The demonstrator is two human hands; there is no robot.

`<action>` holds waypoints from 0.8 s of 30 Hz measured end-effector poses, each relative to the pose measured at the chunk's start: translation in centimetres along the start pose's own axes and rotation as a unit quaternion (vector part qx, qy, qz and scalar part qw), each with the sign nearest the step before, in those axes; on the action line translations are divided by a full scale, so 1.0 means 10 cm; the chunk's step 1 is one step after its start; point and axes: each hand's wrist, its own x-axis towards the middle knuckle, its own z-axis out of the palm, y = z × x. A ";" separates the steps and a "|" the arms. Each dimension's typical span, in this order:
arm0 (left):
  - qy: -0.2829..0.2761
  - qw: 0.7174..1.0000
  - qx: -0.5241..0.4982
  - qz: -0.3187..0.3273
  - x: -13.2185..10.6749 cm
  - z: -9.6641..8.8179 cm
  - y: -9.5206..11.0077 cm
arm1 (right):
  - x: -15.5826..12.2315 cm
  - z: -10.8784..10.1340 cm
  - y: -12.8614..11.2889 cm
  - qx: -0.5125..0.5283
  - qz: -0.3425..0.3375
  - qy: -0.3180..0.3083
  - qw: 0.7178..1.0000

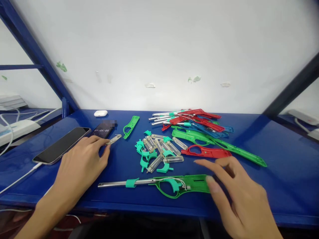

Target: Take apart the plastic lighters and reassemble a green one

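Note:
Between thumb and forefinger, my left hand (83, 162) pinches a clear fuel tank (115, 139) near the phones. My right hand (236, 192) is spread, its thumb at the handle end of a green lighter half-shell (196, 183). In that shell lie a teal trigger (174, 183), white wires and a metal tube (114, 184) with a teal collar (131, 183). Beyond it sits a loose pile of clear fuel tanks (156, 163) and teal triggers (164, 168). A red half-shell (209, 152) lies just past my right fingertips.
At left are a charging phone (63, 145), a second phone with a timer (102, 129) and a white earbud case (100, 113). A small green shell piece (131, 126) lies alone. Red, blue and green shells with metal tubes (161, 118) are heaped at the back, before a white wall (169, 49).

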 end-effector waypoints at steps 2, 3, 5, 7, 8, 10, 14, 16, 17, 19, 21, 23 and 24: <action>0.029 0.999 -0.015 0.002 -0.04 -0.03 0.00 | 0.02 0.00 0.02 0.018 0.039 -0.021 0.999; 0.046 0.999 -0.023 0.003 -0.06 -0.05 0.01 | 0.03 0.02 0.03 0.012 0.054 -0.027 0.998; 0.084 0.996 -0.035 0.000 -0.09 -0.07 0.02 | 0.05 0.08 0.03 -0.031 0.062 -0.022 0.997; 0.126 0.991 -0.053 0.000 -0.14 -0.10 0.03 | 0.05 0.13 0.03 -0.085 0.060 0.007 0.995; 0.145 0.987 -0.066 0.002 -0.17 -0.10 0.04 | 0.05 0.14 0.03 -0.104 0.061 0.028 0.992; 0.171 0.981 -0.095 0.014 -0.22 -0.12 0.04 | 0.04 0.15 0.02 -0.124 0.072 0.071 0.987; 0.186 0.969 -0.152 0.056 -0.31 -0.13 0.08 | 0.00 0.09 0.00 -0.111 0.080 0.127 0.982; 0.185 0.959 -0.198 0.089 -0.35 -0.14 0.14 | 0.00 0.05 -0.03 -0.084 0.064 0.143 0.984; 0.176 0.951 -0.227 0.109 -0.37 -0.15 0.19 | 0.00 0.03 -0.05 -0.063 0.051 0.147 0.986; 0.149 0.932 -0.290 0.157 -0.43 -0.17 0.30 | 0.03 -0.02 -0.11 -0.008 0.025 0.131 0.991; 0.125 0.907 -0.334 0.226 -0.50 -0.20 0.44 | 0.05 -0.06 -0.21 0.044 0.003 0.082 0.996; 0.105 0.877 -0.367 0.292 -0.60 -0.26 0.59 | 0.04 -0.09 -0.34 0.080 -0.016 0.026 0.996; 0.092 0.865 -0.383 0.310 -0.65 -0.29 0.66 | 0.03 -0.09 -0.41 0.094 -0.023 0.001 0.995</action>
